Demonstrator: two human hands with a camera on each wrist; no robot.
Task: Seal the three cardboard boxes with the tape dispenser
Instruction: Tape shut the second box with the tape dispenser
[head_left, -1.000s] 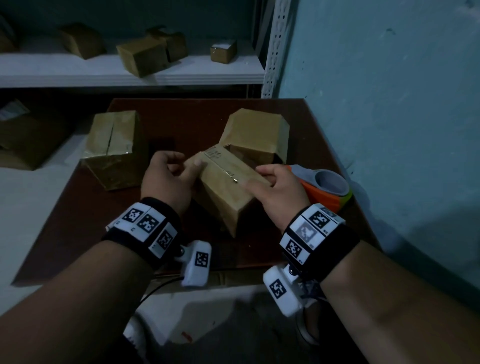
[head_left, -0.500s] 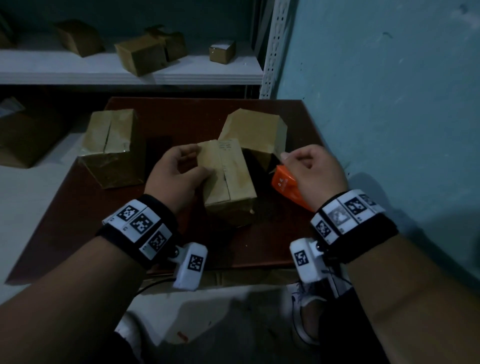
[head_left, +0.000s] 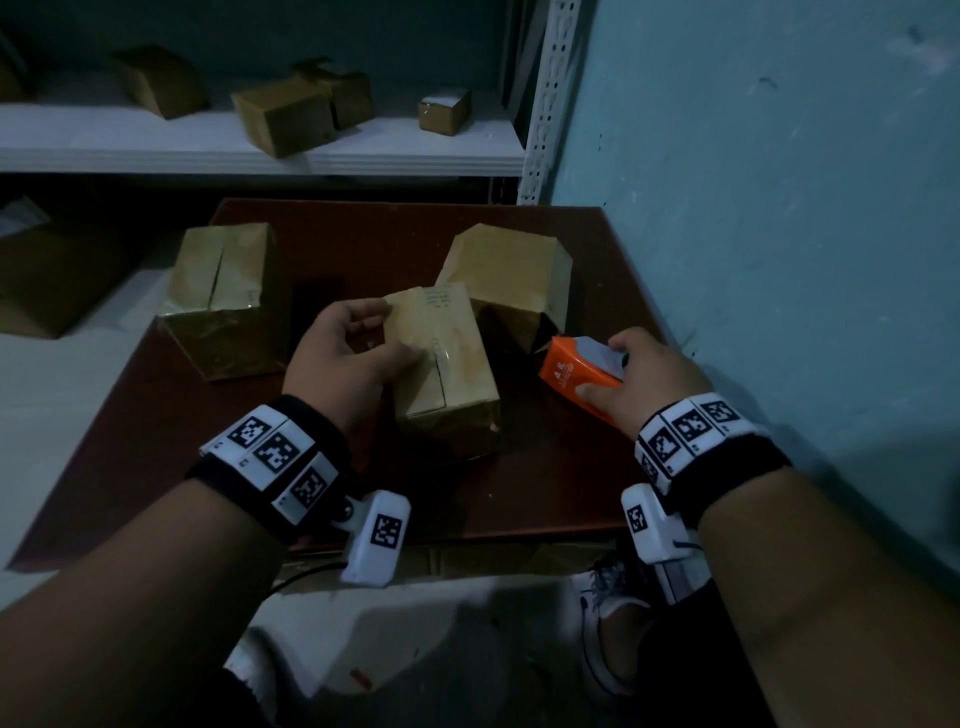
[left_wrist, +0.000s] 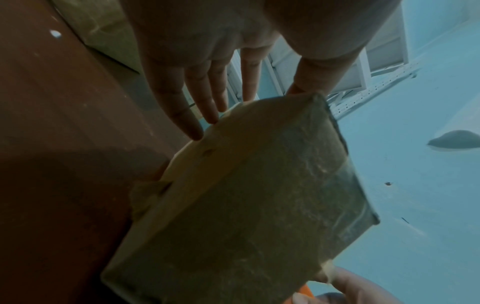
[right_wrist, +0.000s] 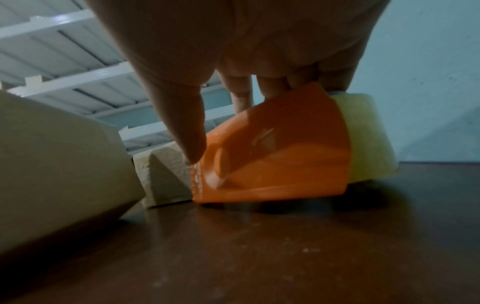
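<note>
Right wrist view shows the right hand (right_wrist: 233, 51) with its fingers (right_wrist: 189, 131) curled over the orange tape dispenser (right_wrist: 272, 156): thumb down one side, the others over the top, the tool's lower edge on or just above the desk (right_wrist: 259, 257). The pale tape roll (right_wrist: 369, 135) shows at its rear. From the head view the same hand (head_left: 649, 374) clasps the dispenser (head_left: 571, 374) just right of the middle box (head_left: 441, 358).

The left hand (head_left: 343, 353) holds that box from its left side, thumb across the top near the flap seam and fingers wrapped round the far edge. In the left wrist view those fingers (left_wrist: 187, 111) lie fairly straight and close together along the box's upper edge (left_wrist: 246, 195), so the hold is light.

Two more boxes stand on the desk: one to the left (head_left: 223, 301) with its top seam visibly gapped, and one behind (head_left: 504, 275), touching or very near the middle box.

The risks, as I judge them:
- The middle box is small and steadied from one side only; dragging tape along the seam could slide or tip it.
- The left thumb sits on the seam line, in the path of the tape and cutter.
- The flaps may spring apart unless they are pressed flat, leaving the tape wrinkled or bridging a gap.
- Whether a free tape end is ready I cannot tell; if it has stuck back to the roll, the first pass will lay nothing.
</note>
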